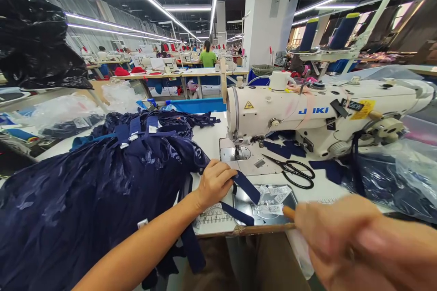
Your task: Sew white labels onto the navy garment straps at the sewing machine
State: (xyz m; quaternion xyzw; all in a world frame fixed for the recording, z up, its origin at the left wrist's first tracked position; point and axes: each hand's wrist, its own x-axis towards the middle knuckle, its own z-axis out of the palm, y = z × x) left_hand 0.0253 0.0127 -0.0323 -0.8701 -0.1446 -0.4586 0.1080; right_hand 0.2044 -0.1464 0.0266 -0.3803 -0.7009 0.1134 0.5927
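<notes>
My left hand (215,183) is closed on a navy fabric strip (248,186), which sticks out to the right over a shiny metal tray (292,198). Several small white printed labels (280,192) lie in that tray. Smeared by motion, my right hand (344,227) is at the lower right. A fingertip of it reaches the end of a white label (268,209) at the tray's edge; whether it grips the label I cannot tell. A second navy strip (238,213) lies by the tray's near side, across a printed measuring scale (215,216).
A white sewing machine (266,109) stands behind the tray, with black scissors (296,170) in front of its arm. A big heap of navy garments (112,191) covers the left side. Plastic-bagged navy fabric (385,182) lies at right. A person in green (207,57) sits far back.
</notes>
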